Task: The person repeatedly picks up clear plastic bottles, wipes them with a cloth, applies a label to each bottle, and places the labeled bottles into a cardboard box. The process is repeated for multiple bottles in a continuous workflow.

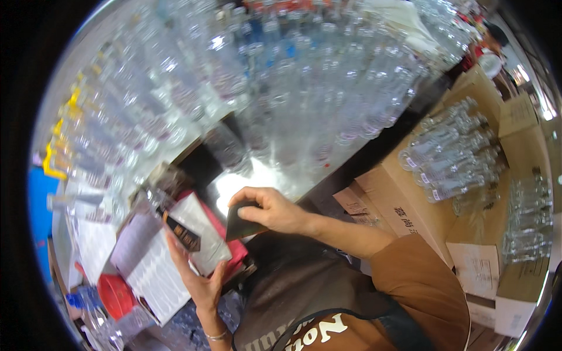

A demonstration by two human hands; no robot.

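My left hand [202,281] grips a clear glass bottle [193,231] lying tilted, with a dark label on its side. My right hand [270,209] pinches a dark label sheet [237,227] by its top edge, just right of the bottle. Both hands sit close together over a red tray [237,250] and white sheets of stickers [153,272]. A bracelet shows on my left wrist.
Several rows of clear glass bottles [281,76] stand across the metal table ahead. Cardboard boxes [404,199] at the right carry more bottles [451,155] lying on top. A red lid [116,294] lies at the lower left. Another person [492,44] is at the far right.
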